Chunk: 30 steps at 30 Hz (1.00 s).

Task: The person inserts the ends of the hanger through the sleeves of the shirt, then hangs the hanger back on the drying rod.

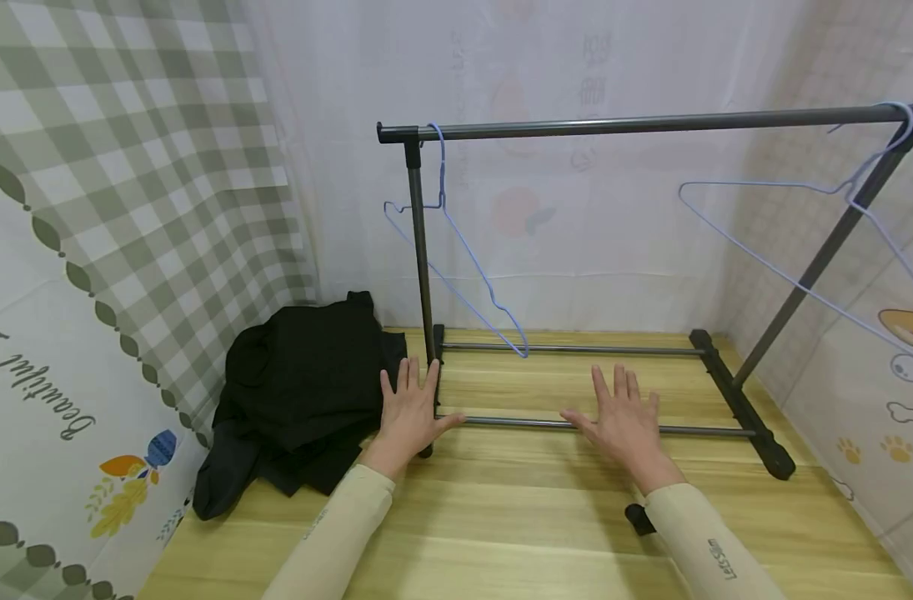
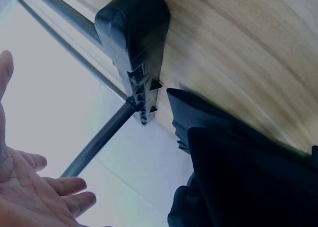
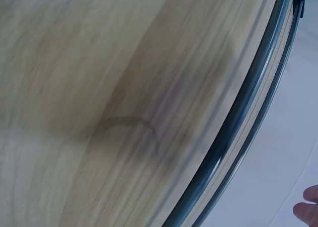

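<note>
In the head view my left hand [image 1: 407, 417] is held out with its fingers spread, in front of the rack's left post and beside a heap of black cloth [image 1: 306, 383]. My right hand [image 1: 624, 425] is also spread and holds nothing, over the lower front bar of the garment rack [image 1: 576, 127]. The left wrist view shows the left palm and fingers [image 2: 64, 187] apart from the black cloth [image 2: 248, 172] and the rack's foot [image 2: 134, 28]. Only the fingertips [image 3: 309, 212] of the right hand appear in the right wrist view.
A blue wire hanger [image 1: 467, 242] hangs near the left end of the top bar, another hanger [image 1: 771, 183] at the right end. A small black piece [image 1: 639, 519] lies by the right sleeve. Checked cloth [image 1: 201, 125] covers the left side; the tabletop [image 1: 494, 517] is wood-patterned.
</note>
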Each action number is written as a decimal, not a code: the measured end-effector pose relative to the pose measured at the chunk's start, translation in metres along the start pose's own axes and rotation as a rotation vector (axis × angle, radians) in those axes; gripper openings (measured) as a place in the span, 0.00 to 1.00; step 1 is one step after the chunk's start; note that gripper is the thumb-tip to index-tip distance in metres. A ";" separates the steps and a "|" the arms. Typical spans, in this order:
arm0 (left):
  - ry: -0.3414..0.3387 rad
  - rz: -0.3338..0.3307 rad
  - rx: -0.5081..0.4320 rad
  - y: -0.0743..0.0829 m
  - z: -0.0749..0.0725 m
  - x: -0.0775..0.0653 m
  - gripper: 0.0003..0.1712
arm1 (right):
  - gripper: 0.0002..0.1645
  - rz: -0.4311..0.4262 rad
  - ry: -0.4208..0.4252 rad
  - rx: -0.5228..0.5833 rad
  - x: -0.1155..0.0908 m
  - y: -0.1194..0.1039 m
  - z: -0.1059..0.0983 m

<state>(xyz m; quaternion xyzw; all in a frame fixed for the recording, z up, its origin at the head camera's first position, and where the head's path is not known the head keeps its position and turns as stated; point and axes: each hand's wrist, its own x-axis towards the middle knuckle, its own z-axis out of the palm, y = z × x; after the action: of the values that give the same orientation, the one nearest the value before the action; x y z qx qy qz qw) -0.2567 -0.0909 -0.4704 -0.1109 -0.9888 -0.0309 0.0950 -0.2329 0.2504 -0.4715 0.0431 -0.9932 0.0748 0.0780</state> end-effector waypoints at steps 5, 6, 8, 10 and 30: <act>0.000 0.023 0.040 0.000 -0.005 -0.002 0.59 | 0.58 -0.027 0.003 0.017 0.002 -0.008 -0.004; -0.003 0.028 0.049 0.000 -0.006 -0.003 0.58 | 0.56 -0.036 0.002 0.019 0.003 -0.010 -0.004; -0.012 0.034 0.064 0.000 -0.009 -0.004 0.56 | 0.54 -0.058 0.008 0.016 0.003 -0.014 -0.003; -0.020 0.038 0.063 -0.001 -0.012 -0.005 0.53 | 0.53 -0.089 0.023 0.011 0.003 -0.017 -0.002; -0.047 0.035 0.074 -0.029 -0.033 -0.017 0.37 | 0.43 -0.221 0.116 -0.062 0.007 -0.048 0.003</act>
<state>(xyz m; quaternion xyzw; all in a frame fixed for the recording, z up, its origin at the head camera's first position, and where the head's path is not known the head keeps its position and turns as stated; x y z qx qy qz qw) -0.2414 -0.1254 -0.4426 -0.1254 -0.9891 0.0100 0.0761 -0.2354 0.2026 -0.4663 0.1452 -0.9781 0.0373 0.1443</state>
